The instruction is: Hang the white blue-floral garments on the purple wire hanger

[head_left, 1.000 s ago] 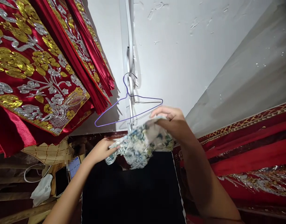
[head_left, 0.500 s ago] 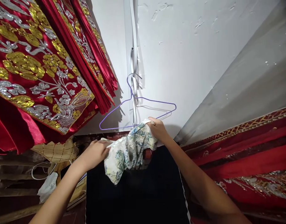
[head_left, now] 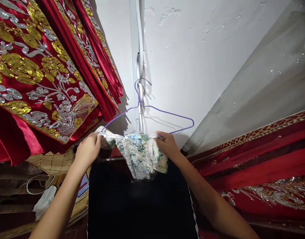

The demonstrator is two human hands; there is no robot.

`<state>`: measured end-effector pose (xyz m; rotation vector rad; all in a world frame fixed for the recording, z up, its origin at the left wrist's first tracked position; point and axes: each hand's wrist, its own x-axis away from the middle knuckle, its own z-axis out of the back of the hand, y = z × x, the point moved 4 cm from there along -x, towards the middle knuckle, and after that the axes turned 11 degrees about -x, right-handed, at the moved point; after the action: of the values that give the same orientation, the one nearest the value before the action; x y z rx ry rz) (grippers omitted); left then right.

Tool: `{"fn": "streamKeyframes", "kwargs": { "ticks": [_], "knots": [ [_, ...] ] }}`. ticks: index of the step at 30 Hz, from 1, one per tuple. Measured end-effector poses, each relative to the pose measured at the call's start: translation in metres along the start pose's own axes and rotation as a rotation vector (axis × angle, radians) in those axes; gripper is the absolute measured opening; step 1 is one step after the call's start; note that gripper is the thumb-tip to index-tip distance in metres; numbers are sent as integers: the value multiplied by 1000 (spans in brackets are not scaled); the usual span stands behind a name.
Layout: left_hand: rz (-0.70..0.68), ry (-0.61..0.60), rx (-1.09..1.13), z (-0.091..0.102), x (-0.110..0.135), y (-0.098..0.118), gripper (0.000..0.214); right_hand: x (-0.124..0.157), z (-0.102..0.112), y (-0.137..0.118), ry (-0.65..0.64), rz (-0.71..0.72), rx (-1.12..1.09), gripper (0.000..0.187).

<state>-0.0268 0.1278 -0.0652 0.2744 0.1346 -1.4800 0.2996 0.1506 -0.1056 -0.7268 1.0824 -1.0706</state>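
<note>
A purple wire hanger (head_left: 167, 113) hangs by its hook from a white metal bar on the wall. In front of its lower part is a white garment with a green and blue floral print (head_left: 140, 154), gathered and wrinkled in the middle. My left hand (head_left: 88, 146) is closed on the garment's left end, where the hanger's left corner is covered by the cloth. My right hand (head_left: 167, 143) pinches the top edge on the right, just below the hanger's bottom wire. The hanger's right corner stays bare.
Red embroidered cloths (head_left: 50, 76) hang at upper left, and another red cloth (head_left: 269, 166) is at right. The white bar (head_left: 140, 43) runs up the wall. At lower left are a phone (head_left: 83, 186), a white cable (head_left: 30, 187) and a crumpled white bag (head_left: 45, 201).
My left hand has moved left and up, drawing the garment's left end over the hanger's left corner. The cloth is spread wider. My right hand has stayed nearly in place.
</note>
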Motion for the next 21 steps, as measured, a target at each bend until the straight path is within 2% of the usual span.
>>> {"fn": "streamKeyframes", "kwargs": {
  "ticks": [3,5,7,11,14,15,18,21],
  "knots": [
    [-126,166,232,9,-9,8,37,3,-9,-1,33,-17,-39,25],
    [-226,290,419,18,-15,20,34,6,-17,-4,38,-29,-75,25],
    [-267,364,554,23,-22,33,31,9,-24,-7,17,-39,-110,25],
    [-258,402,593,23,-31,49,27,11,-23,-15,-35,-8,-146,21],
    [-267,391,555,18,-31,51,27,13,-3,-21,67,62,-124,10],
    [-277,380,543,16,-30,49,28,14,6,-22,143,70,-115,17],
    [-294,357,494,13,-27,42,29,22,39,-26,382,73,-145,61],
    [-317,345,452,16,-24,40,30,23,74,-25,523,69,-175,102]
  ]
}}
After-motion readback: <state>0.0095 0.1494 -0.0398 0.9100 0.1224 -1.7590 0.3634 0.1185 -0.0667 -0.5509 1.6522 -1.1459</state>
